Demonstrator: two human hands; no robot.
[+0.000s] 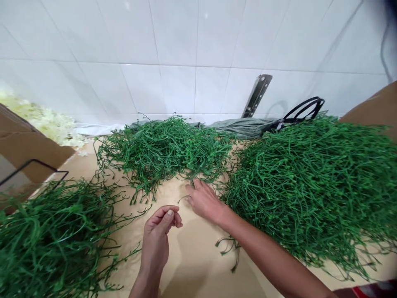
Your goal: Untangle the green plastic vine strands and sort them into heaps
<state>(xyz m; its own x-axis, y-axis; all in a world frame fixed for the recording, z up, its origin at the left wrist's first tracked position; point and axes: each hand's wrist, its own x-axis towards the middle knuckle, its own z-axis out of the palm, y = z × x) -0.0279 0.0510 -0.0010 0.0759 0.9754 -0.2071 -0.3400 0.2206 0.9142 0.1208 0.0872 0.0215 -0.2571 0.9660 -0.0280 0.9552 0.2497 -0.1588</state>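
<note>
— The fingers [198, 188] of the right hand [206, 203], what are they doing?
— Lying spread and released, tips touching the near fringe of the middle green stem pile [164, 149], one stem [183, 198] beside the thumb. The left hand [159, 231] is curling loosely; whether it is grasping anything, I cannot tell.
— Open room?
— Bare tan surface [192, 265] is running toward the near edge, between the left pile [52, 236] and right pile [313, 182]. White tiled wall [186, 49] is closing off the far edge

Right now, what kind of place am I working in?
Probably a small workshop for assembling artificial plants. Three heaps of green plastic stems cover a tan table, a cardboard box of pale flowers sits at the left, and the right hand reaches into the middle heap.
</note>
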